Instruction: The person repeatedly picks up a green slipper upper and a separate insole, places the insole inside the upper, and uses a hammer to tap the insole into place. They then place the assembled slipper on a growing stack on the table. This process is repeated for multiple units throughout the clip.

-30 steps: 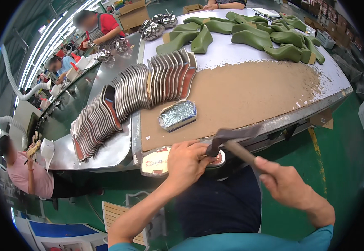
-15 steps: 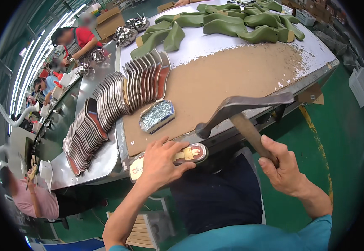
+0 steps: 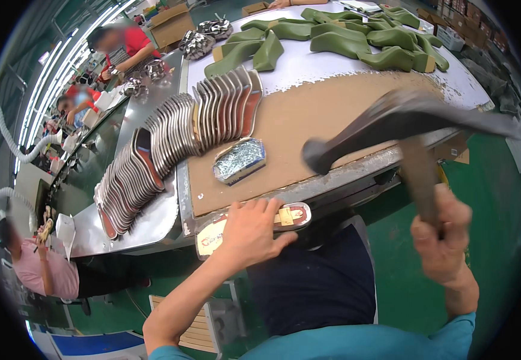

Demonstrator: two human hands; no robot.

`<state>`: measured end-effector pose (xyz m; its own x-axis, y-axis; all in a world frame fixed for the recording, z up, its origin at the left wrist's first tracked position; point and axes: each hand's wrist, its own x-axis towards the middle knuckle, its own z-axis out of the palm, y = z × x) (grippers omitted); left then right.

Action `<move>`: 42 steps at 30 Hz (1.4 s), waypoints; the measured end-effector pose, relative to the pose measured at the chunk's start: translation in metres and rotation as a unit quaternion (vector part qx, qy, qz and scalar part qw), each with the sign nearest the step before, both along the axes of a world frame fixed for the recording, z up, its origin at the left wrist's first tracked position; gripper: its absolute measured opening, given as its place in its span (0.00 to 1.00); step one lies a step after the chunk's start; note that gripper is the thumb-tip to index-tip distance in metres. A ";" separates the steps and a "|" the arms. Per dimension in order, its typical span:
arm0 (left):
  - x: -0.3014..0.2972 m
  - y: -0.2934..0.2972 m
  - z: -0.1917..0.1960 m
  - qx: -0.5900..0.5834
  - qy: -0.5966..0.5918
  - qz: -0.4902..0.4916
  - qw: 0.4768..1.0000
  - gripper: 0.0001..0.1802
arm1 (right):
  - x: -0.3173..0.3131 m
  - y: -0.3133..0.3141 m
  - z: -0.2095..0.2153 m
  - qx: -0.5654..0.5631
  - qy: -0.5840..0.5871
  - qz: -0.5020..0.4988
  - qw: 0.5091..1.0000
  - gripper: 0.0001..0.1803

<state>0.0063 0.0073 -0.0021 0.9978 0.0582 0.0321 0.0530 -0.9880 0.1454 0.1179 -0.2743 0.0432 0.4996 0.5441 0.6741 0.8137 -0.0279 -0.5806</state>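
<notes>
Sole is held at the lower middle of the frame, by the desk's near edge, under the spread left hand, seemingly for steadiness; whether it is pinched cannot be told. At right, the hammer is gripped by its handle in the right hand, its head well clear of the sole. Nails are boxed just beyond, likely for easy reach; plates are ranked centre left, perhaps to save room.

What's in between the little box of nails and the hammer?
In the head view, just bare brown board shows between the box of nails and the hammer held in the right hand.
</notes>
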 end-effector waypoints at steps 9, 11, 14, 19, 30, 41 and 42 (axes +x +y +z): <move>-0.001 -0.001 -0.010 0.074 0.022 -0.025 0.997 0.32 | 0.006 0.018 0.002 -0.188 0.005 0.035 0.982 0.27; -0.003 0.001 -0.008 0.068 0.017 -0.016 0.997 0.31 | 0.007 0.006 0.007 -0.025 0.041 0.008 0.999 0.23; 0.000 0.000 -0.010 0.068 0.002 -0.033 0.997 0.31 | -0.007 -0.008 -0.010 0.062 0.152 0.052 0.985 0.20; 0.001 -0.004 -0.009 0.067 0.009 -0.019 0.998 0.30 | -0.010 0.022 -0.029 -0.182 0.115 0.019 0.976 0.24; 0.000 -0.006 -0.009 0.057 0.014 -0.006 0.998 0.31 | -0.014 0.019 -0.044 -0.256 0.052 0.031 0.965 0.27; -0.001 -0.008 -0.005 0.043 0.041 0.015 0.998 0.32 | -0.045 0.002 -0.077 -0.021 0.229 -0.035 0.973 0.28; 0.000 -0.008 -0.006 0.037 0.024 0.009 0.999 0.32 | -0.050 0.009 -0.079 -0.093 0.165 -0.050 0.981 0.28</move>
<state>0.0061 -0.0004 -0.0084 0.9971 0.0755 -0.0101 0.0760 -0.9947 0.0691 0.0682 -0.2651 -0.0356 0.7306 0.5802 0.3600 0.5703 -0.2285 -0.7890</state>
